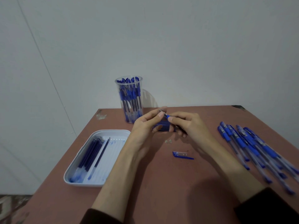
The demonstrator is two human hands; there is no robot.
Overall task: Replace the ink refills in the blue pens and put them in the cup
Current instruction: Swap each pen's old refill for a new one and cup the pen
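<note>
Left hand (145,125) pinched the tip of the blue pen (168,117); right hand (188,124) gripped its barrel, both half hiding refills (163,127) beneath; cup (129,101) beyond, tray (113,132) left, loose pens (252,146) right.

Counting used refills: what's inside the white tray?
A bundle of blue refills, one more lying apart, and blue ink smears. The left forearm hides the tray's right rim.
</note>
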